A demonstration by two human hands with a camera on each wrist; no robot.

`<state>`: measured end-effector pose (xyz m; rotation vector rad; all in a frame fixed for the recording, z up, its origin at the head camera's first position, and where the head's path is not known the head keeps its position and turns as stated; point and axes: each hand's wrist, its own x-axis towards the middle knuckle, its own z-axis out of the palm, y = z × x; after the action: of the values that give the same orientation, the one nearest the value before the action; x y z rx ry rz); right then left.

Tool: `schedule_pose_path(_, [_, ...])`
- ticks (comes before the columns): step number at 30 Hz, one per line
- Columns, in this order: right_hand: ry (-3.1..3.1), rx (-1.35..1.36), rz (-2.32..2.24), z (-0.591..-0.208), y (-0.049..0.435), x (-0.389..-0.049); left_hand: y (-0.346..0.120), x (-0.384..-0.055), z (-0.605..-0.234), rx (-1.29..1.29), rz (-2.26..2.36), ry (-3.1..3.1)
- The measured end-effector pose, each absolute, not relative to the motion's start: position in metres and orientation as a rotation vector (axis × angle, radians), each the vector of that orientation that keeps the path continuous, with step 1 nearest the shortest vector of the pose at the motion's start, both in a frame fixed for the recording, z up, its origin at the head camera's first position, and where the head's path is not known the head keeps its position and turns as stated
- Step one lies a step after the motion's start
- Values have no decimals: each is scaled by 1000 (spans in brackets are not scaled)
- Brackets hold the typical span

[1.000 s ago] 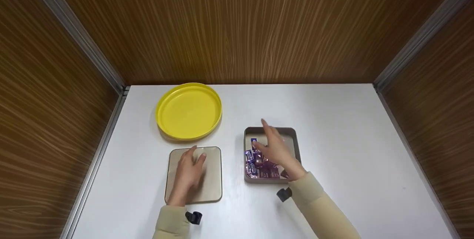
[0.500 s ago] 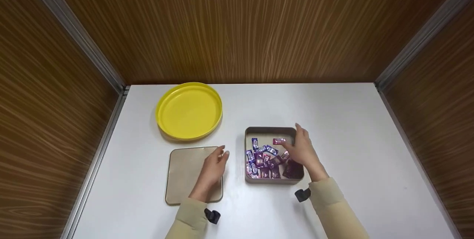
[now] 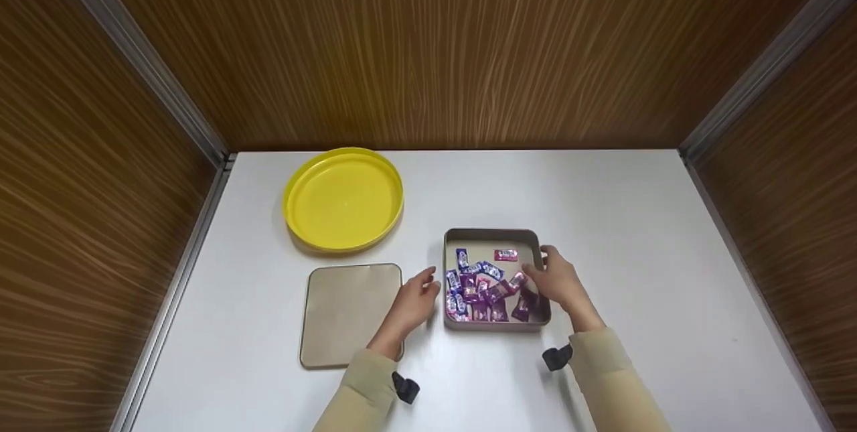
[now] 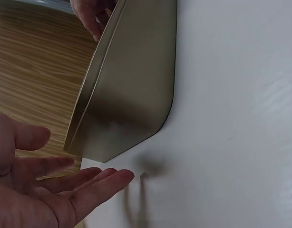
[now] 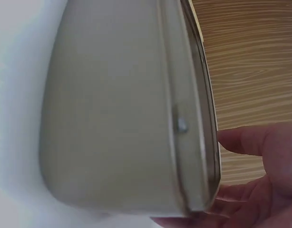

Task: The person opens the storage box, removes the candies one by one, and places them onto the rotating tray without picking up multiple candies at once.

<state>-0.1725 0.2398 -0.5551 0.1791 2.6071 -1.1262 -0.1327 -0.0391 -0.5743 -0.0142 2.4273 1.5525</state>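
On the white table (image 3: 622, 231), a little right of the middle, I see a beige box (image 3: 494, 327) standing flat with its top open. Wrapped sweets (image 3: 497, 293) lie heaped in its near and left parts, purple, blue and pink, and one pink sweet (image 3: 506, 254) sits apart toward the back.

I have the right hand (image 3: 559, 282) at the box's right wall, thumb over the rim and the other fingers outside; I cannot tell whether they press on the wall. My left hand (image 3: 412, 305) is just beside the opposite wall, fingers loosely extended, thumb apart, holding nothing.

Partly under the left wrist lies a flat beige lid (image 3: 345, 311), and behind it rests a yellow plate (image 3: 345, 201) with a raised rim. From the right wrist view I can make out a small silvery stud (image 5: 180, 125) on the box's side. Wood-grain panels (image 3: 428, 50) enclose the table.
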Motion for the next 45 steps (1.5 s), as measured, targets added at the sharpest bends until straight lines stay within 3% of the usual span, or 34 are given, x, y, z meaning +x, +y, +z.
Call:
schedule_pose_path(15, [2532,191,-1239,-565,248,-171,-23,-131,-580,103,1575,2407])
schedule_pose_path(30, [2198,157,-1625,-577,255,-180,-31,-139,-578,-19,1601,2385])
schedule_pose_path(45, [2139,95,-1689,-587,255,-179,-38,-144,-575,-38,1604,2443])
